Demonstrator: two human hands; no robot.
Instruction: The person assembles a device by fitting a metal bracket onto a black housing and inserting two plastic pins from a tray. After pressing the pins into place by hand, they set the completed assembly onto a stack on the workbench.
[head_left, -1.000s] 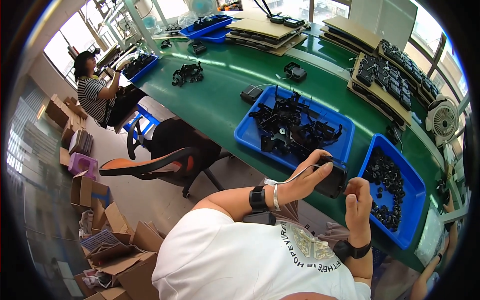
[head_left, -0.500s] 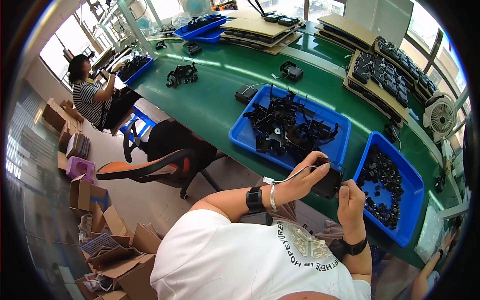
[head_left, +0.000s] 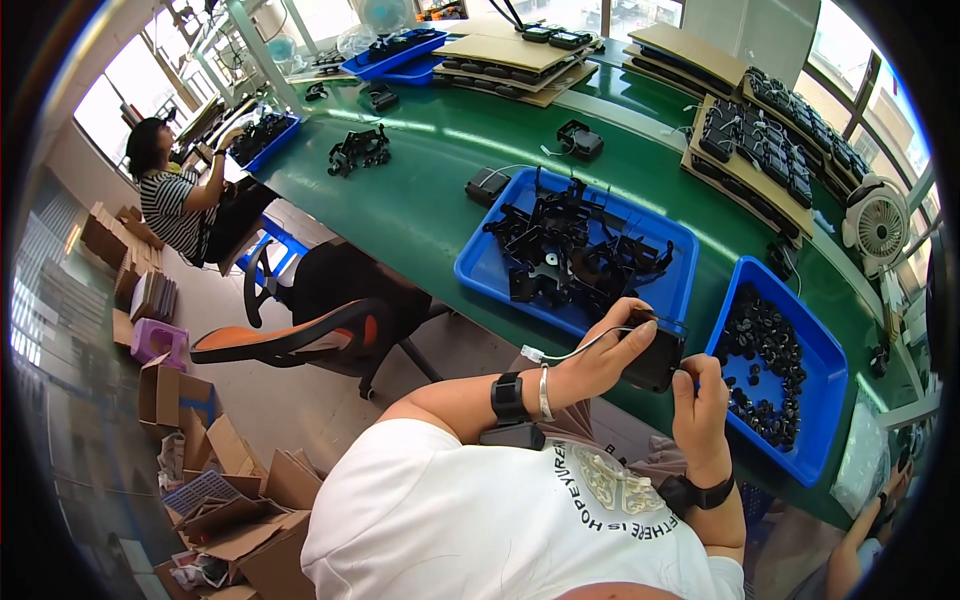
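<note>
My left hand (head_left: 612, 350) is wrapped around a black box-shaped device (head_left: 656, 364), thumb across its top side. A white cable (head_left: 575, 352) runs from the device over that hand and ends in a small white plug (head_left: 532, 353) hanging free on the left. My right hand (head_left: 702, 405) is closed at the device's lower right corner, thumb and fingers pinched together. Whatever is between those fingertips is too small to make out. Just beyond my hands lies a blue tray (head_left: 475, 268) of black plastic brackets (head_left: 560, 250). On the right, another blue tray (head_left: 822, 420) contains small round black parts (head_left: 765, 350).
Similar black boxes (head_left: 580, 140) sit on the green table (head_left: 430, 200), with stacked boards (head_left: 745, 185) of them at the back right beside a fan (head_left: 880, 225). An office chair (head_left: 340, 300) and cardboard boxes (head_left: 250, 500) stand left. Another person (head_left: 175, 195) sits far left; someone's arm (head_left: 865, 530) shows lower right.
My right fingers have shifted slightly at the device's corner, curling closer together. The device stays in my left hand, nearly still. The view has moved a little.
</note>
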